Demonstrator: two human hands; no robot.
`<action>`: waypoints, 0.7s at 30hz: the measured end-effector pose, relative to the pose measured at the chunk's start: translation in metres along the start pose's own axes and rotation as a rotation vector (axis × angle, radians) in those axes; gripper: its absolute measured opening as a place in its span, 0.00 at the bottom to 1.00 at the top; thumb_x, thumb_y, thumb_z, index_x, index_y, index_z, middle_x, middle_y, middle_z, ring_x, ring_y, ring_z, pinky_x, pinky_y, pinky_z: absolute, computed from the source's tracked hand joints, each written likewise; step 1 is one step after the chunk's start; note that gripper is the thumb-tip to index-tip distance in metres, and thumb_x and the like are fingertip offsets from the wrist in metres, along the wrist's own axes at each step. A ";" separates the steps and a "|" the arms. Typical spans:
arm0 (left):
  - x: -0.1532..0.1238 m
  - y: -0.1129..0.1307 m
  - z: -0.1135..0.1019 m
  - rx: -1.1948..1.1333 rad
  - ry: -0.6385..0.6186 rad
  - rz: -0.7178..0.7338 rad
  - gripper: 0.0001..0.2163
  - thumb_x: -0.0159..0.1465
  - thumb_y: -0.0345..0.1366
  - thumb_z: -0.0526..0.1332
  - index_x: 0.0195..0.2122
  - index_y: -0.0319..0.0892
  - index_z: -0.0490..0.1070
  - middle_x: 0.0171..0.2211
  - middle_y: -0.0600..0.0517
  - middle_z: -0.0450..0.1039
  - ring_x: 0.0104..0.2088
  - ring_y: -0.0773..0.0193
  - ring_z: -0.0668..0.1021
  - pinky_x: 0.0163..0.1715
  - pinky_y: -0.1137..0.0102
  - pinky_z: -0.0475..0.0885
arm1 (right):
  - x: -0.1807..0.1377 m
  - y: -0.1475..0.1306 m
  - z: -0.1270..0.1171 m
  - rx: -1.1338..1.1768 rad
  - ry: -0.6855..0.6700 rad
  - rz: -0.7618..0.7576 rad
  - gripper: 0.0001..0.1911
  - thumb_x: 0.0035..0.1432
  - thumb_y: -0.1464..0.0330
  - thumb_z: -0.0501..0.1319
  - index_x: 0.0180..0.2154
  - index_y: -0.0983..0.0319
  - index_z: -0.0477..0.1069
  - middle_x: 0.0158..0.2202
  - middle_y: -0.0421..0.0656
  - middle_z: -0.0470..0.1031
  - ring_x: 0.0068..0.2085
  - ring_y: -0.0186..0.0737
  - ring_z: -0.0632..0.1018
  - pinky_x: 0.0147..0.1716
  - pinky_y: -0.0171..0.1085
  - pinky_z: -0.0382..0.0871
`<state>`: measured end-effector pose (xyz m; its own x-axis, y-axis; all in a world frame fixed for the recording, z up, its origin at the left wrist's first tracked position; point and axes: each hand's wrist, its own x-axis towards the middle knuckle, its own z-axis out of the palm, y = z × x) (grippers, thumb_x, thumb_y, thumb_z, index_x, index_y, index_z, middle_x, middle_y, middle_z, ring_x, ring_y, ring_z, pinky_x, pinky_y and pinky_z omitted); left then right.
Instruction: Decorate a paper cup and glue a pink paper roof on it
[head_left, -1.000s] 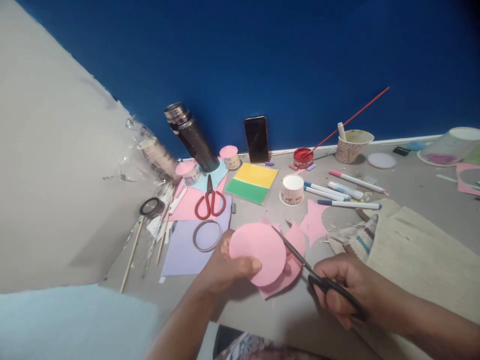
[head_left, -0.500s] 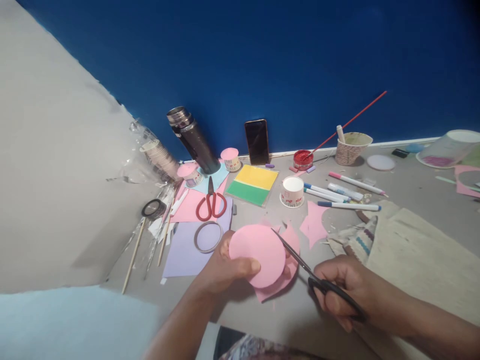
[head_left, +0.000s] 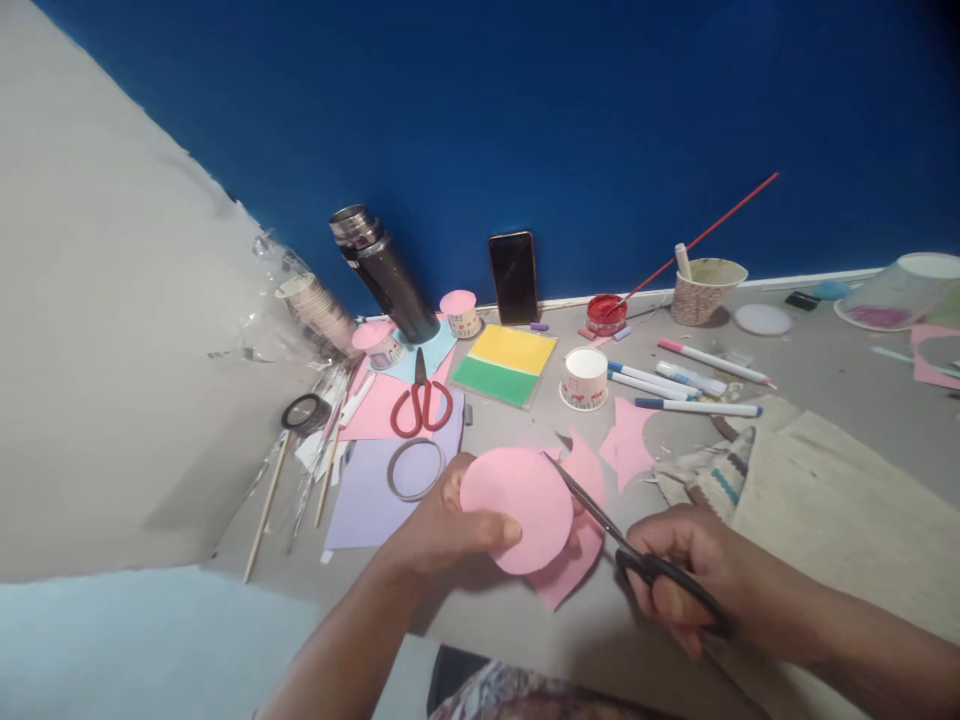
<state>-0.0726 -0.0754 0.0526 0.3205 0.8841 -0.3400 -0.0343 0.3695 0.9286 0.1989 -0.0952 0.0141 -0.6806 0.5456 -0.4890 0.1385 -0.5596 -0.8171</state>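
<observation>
My left hand (head_left: pixel 469 520) pinches a pink paper circle (head_left: pixel 517 505), thumb on top and fingers underneath. A curved pink paper offcut (head_left: pixel 581 560) hangs behind and below the circle's right side. My right hand (head_left: pixel 686 575) grips black-handled scissors (head_left: pixel 604 515) through the loops, and their blades point up-left across the circle's upper right edge. The blades look nearly closed. Beyond my hands stands a small white printed paper cup (head_left: pixel 585 380), and right of the circle lies a pink paper scrap (head_left: pixel 630 445).
Red-handled scissors (head_left: pixel 421 405) and a tape roll (head_left: pixel 415 470) lie on coloured sheets at left. A dark flask (head_left: pixel 390 285) and a phone (head_left: pixel 514 278) stand by the blue wall. Markers (head_left: pixel 697 408), a red paint jar (head_left: pixel 606 315) and a cloth (head_left: pixel 832 510) are to the right.
The pink offcut beneath the circle has swung slightly rightward and down. The circle has shifted a little to the right in my left hand; the scissors have barely moved.
</observation>
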 end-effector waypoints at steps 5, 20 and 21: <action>0.000 0.004 0.001 0.018 0.006 0.000 0.14 0.42 0.38 0.78 0.28 0.36 0.81 0.24 0.49 0.76 0.27 0.61 0.76 0.28 0.70 0.72 | 0.000 0.004 -0.002 -0.017 -0.008 -0.014 0.21 0.44 0.52 0.72 0.25 0.62 0.71 0.16 0.37 0.69 0.20 0.31 0.68 0.20 0.30 0.52; 0.001 0.013 -0.008 0.093 -0.143 -0.008 0.12 0.45 0.39 0.77 0.24 0.37 0.79 0.22 0.48 0.75 0.26 0.58 0.78 0.27 0.69 0.73 | 0.001 0.005 -0.001 0.029 -0.016 0.015 0.19 0.41 0.55 0.73 0.23 0.61 0.71 0.16 0.35 0.66 0.19 0.30 0.66 0.20 0.30 0.54; 0.001 0.014 -0.009 0.106 -0.167 -0.013 0.12 0.45 0.39 0.77 0.24 0.36 0.80 0.22 0.48 0.76 0.26 0.58 0.78 0.27 0.69 0.74 | 0.001 0.006 -0.001 0.030 -0.013 0.014 0.18 0.42 0.56 0.72 0.24 0.61 0.71 0.16 0.35 0.66 0.19 0.30 0.66 0.20 0.29 0.55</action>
<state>-0.0811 -0.0665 0.0637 0.4728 0.8165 -0.3313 0.0683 0.3409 0.9376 0.2000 -0.0975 0.0083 -0.6878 0.5296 -0.4965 0.1268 -0.5858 -0.8005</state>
